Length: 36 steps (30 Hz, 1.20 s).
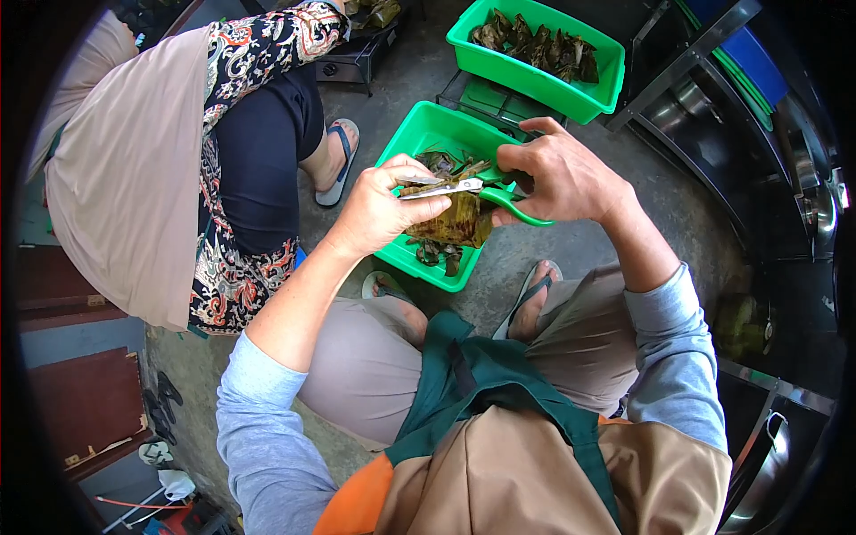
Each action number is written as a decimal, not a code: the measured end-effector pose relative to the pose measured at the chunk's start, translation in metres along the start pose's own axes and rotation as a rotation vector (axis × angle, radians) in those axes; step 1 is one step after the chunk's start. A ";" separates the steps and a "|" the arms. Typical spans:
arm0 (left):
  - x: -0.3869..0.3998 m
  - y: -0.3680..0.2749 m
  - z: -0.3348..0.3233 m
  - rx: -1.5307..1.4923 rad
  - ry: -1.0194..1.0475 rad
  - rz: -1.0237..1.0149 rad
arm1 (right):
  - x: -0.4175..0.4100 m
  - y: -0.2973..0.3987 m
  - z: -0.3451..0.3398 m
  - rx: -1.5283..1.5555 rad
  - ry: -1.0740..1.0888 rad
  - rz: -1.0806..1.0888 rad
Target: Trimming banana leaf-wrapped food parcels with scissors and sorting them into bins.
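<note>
My left hand (394,204) grips a leaf-wrapped parcel (455,221), brown and yellow-green, with its thumb on the near side. In my right hand (558,170) is a pair of scissors (496,187) with green handles. Their blades point left, somewhat parted, and lie over the parcel's upper edge by my left fingers; whether leaf is between them I cannot tell. Beneath both hands stands a green plastic basin (435,281) holding dark leaf scraps (439,255). The parcel hides part of the basin's inside.
Another green basin (535,77) with several leaf-wrapped parcels (535,47) stands beyond, beside a wire-framed stand. A person (261,154) sits close on the left, one sandalled foot near the basin. A portable stove (351,63) is at the top; metal racks (702,60) line the right.
</note>
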<state>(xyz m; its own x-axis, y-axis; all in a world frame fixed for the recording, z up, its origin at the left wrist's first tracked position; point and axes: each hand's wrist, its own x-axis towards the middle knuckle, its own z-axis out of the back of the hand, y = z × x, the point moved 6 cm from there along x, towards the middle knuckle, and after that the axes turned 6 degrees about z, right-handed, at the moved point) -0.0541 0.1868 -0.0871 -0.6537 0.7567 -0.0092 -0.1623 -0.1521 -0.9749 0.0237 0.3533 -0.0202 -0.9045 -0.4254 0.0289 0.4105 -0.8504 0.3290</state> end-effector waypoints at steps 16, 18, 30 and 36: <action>0.013 0.000 0.005 0.000 0.058 0.054 | 0.013 -0.012 0.004 -0.014 -0.048 0.032; 0.013 -0.002 0.005 -0.006 0.056 0.050 | 0.013 -0.012 0.005 -0.024 -0.087 0.069; 0.014 -0.001 0.007 -0.060 0.041 0.138 | 0.013 -0.017 0.003 -0.026 -0.109 0.075; 0.017 -0.006 0.013 0.082 -0.026 -0.074 | 0.008 -0.029 0.012 0.109 -0.144 0.029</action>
<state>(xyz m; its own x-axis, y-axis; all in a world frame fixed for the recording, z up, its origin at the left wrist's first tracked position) -0.0739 0.1919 -0.0782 -0.6568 0.7509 0.0691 -0.2701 -0.1488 -0.9513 0.0029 0.3779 -0.0183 -0.9030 -0.3936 0.1720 0.4285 -0.7966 0.4265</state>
